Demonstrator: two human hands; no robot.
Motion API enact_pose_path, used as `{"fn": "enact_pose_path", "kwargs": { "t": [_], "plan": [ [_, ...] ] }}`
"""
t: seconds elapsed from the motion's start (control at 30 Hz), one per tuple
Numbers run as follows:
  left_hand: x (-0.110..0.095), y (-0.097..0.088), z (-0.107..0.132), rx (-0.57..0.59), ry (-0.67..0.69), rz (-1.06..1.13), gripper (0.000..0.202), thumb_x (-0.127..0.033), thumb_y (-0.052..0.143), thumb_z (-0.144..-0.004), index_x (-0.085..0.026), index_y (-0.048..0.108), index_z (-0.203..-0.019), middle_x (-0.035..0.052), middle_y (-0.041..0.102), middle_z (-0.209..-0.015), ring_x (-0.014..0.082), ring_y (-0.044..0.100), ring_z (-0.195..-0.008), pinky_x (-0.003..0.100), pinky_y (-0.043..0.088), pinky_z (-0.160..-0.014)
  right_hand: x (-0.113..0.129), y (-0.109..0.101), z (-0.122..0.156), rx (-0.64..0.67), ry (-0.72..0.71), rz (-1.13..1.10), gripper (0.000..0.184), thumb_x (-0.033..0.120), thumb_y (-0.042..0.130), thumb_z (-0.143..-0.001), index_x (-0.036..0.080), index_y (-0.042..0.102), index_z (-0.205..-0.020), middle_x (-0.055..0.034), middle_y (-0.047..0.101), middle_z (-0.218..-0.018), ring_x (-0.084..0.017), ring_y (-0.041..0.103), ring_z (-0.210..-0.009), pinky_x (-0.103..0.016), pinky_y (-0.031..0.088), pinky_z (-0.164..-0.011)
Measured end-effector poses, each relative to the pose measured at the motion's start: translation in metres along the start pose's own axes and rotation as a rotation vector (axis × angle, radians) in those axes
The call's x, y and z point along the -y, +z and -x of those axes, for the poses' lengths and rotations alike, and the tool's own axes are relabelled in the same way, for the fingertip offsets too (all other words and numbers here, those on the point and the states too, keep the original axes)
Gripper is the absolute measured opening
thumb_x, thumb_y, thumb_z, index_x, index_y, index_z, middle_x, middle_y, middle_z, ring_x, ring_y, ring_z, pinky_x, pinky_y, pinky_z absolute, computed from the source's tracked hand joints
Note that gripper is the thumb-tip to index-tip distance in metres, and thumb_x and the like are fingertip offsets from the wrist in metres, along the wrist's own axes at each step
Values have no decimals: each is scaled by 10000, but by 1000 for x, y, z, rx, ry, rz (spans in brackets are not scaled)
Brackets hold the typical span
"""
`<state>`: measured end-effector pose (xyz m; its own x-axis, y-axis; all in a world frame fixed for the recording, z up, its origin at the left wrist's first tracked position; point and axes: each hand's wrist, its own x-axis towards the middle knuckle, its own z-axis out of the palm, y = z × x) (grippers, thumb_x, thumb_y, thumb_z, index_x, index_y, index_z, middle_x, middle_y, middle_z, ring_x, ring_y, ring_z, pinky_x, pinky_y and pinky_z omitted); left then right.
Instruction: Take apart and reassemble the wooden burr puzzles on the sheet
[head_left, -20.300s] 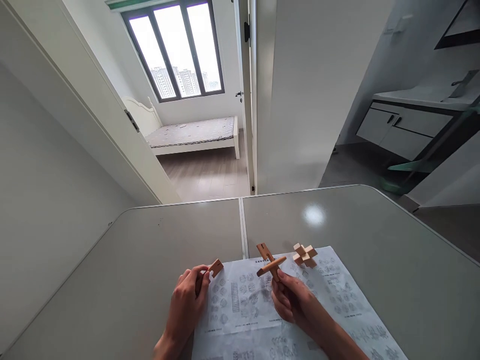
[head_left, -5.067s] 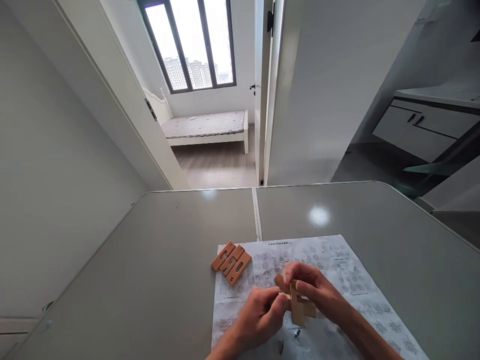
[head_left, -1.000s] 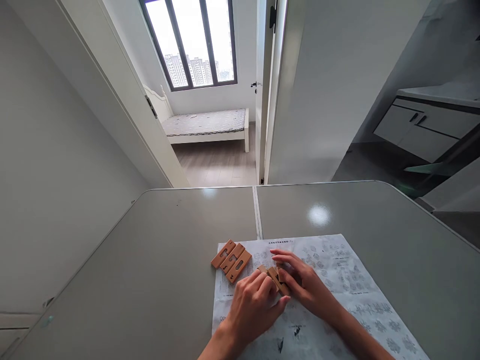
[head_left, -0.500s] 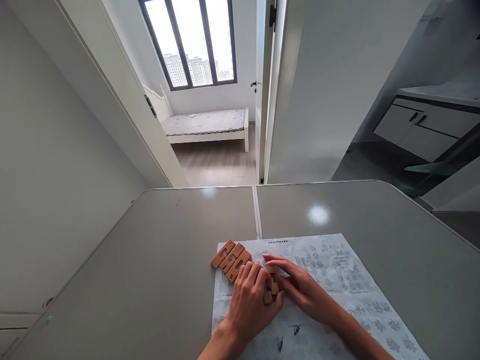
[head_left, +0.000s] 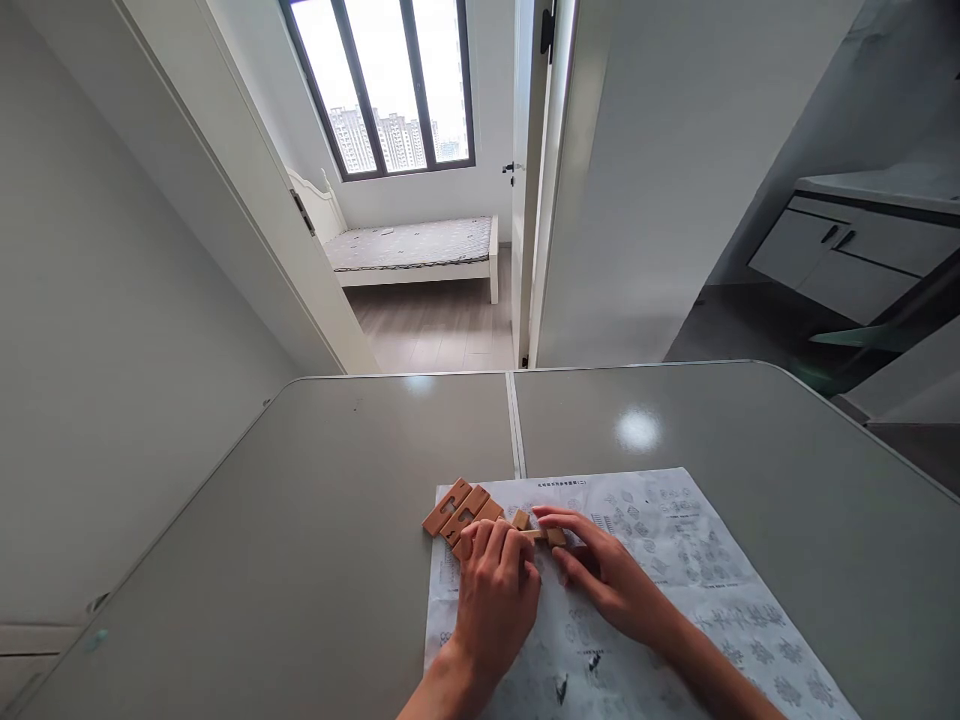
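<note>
Notched wooden puzzle pieces, some with dark numbers, lie side by side at the paper's upper left. My left hand is curled, its fingertips over the nearest of them and at the left end of another wooden piece. Between my hands shows that small wooden puzzle piece, with a lighter block just behind. My right hand has its thumb and index finger around the piece's right end. What lies under my left fingers is mostly hidden. Beneath everything is a printed instruction sheet with small drawings.
The sheet lies on a grey table with a pale seam and rounded far corners. Beyond the table are a doorway with an open door, a bed and a window. White cabinets stand at the right.
My left hand has shifted slightly left, onto the numbered pieces. The wooden pieces between my hands now sit farther up the sheet and show more. My right hand has barely moved.
</note>
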<state>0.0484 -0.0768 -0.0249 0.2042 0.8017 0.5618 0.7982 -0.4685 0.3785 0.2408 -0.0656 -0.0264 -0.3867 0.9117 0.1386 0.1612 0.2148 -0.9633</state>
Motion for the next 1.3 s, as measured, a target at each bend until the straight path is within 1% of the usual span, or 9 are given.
{"fn": "enact_pose_path", "kwargs": {
  "t": [0.1, 0.23, 0.4, 0.53, 0.77, 0.97, 1.07, 1.23, 1.3],
  "plan": [
    [-1, -1, -1, 2, 3, -1, 283, 38, 529, -794, -241, 498, -827, 8, 629, -826, 237, 602, -839, 401, 472, -877, -1, 0, 0, -3, -4, 17, 301, 295, 495, -1064, 287, 634, -1332, -121, 587, -1522, -205, 734, -871, -360, 659, -737],
    [-3, -4, -1, 25, 52, 35, 265, 19, 544, -825, -242, 498, -830, 20, 635, -819, 232, 597, -811, 373, 493, -812, -3, 0, -2, -93, -41, 135, 263, 316, 510, -1057, 267, 663, -1265, -128, 649, -1411, -280, 705, -1119, -386, 638, -842],
    [-6, -5, -1, 60, 125, 116, 250, -11, 553, -889, -236, 478, -811, 2, 605, -753, 200, 571, -745, 334, 499, -757, -8, -1, -4, -237, -14, 278, 206, 377, 538, -1055, 249, 667, -1154, -91, 698, -1083, -220, 677, -768, -358, 605, -698],
    [-7, -5, 0, 84, 188, 161, 241, -15, 538, -907, -234, 492, -818, -4, 599, -735, 186, 562, -707, 319, 489, -709, -7, -2, -4, -206, -8, 282, 194, 385, 530, -1065, 242, 651, -1114, -47, 689, -910, -211, 661, -728, -335, 587, -674],
    [-5, -4, 3, 150, 281, 202, 241, -10, 521, -875, -240, 499, -811, -12, 598, -711, 168, 577, -649, 298, 486, -642, -2, -2, -3, -162, -7, 266, 169, 307, 563, -1025, 246, 643, -1161, -67, 751, -1058, -203, 701, -758, -329, 596, -694],
    [-6, -6, 6, 231, 364, 182, 214, -41, 512, -866, -242, 483, -799, -29, 596, -678, 147, 548, -539, 297, 437, -550, 0, -1, 1, -58, -25, 297, 331, 222, 583, -966, 278, 634, -1288, -57, 759, -1243, -192, 698, -744, -348, 606, -745],
    [-5, -6, 8, 245, 369, 158, 205, -46, 513, -854, -242, 487, -800, -33, 600, -668, 145, 562, -518, 297, 419, -523, 0, 0, 2, -47, -44, 301, 361, 208, 588, -959, 290, 636, -1308, -47, 757, -1282, -216, 733, -867, -371, 608, -843],
    [-5, -4, 10, 256, 349, 149, 218, -47, 530, -856, -244, 479, -779, -37, 612, -650, 142, 599, -511, 297, 393, -520, -1, 0, 2, -34, -8, 292, 352, 250, 583, -976, 281, 646, -1321, -58, 763, -1287, -196, 717, -750, -363, 625, -758],
    [-6, -4, 10, 238, 329, 140, 232, -49, 522, -884, -242, 469, -766, -35, 609, -639, 141, 602, -508, 301, 372, -514, 0, -1, 2, -18, 9, 273, 355, 262, 575, -984, 281, 646, -1331, -67, 756, -1308, -222, 739, -831, -399, 636, -822]
  ]
}}
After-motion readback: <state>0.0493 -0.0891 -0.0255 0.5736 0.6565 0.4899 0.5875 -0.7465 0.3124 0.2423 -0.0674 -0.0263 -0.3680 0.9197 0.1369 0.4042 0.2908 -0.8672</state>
